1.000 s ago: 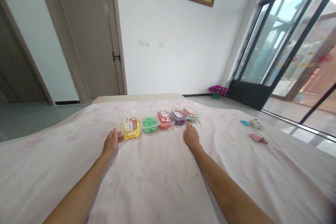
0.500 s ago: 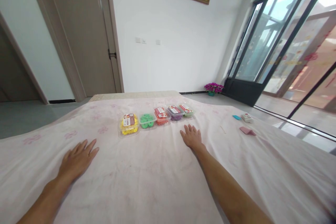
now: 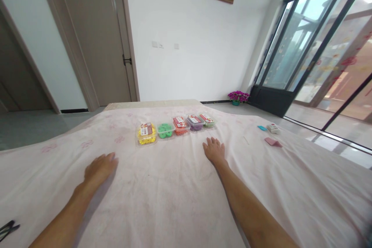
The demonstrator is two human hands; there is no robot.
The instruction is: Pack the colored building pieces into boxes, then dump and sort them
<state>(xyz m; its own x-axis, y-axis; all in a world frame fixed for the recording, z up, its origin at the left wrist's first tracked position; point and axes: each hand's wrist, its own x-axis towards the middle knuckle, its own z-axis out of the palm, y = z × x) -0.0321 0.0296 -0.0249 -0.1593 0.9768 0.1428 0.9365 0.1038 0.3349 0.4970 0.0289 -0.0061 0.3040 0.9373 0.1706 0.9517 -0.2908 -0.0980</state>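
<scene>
My left hand (image 3: 101, 167) is a little above the cloth, fingers loosely bent and nothing seen in them; their tips are partly hidden. Closest to it is a clear plastic box of yellow pieces (image 3: 147, 134), right of the hand and apart from it. Flat on the cloth, with fingers spread, lies my right hand (image 3: 214, 150). Beyond it stand a box of purple pieces (image 3: 195, 123) and a box of pale green pieces (image 3: 207, 120). A box of bright green pieces (image 3: 165, 130) and a box of orange-red pieces (image 3: 180, 126) complete the slanting row.
A pale pink cloth (image 3: 162, 201) covers the broad surface. To the right lie a blue item (image 3: 262, 128), a small white pack (image 3: 273, 128) and a folded pink piece (image 3: 273, 142). Part of a dark object (image 3: 8, 229), possibly scissors, shows at the lower left edge.
My left hand has lifted and moved right, closer to the yellow box, its fingers now bent. My right hand stays put. The view has shifted slightly, bringing the dark object into sight.
</scene>
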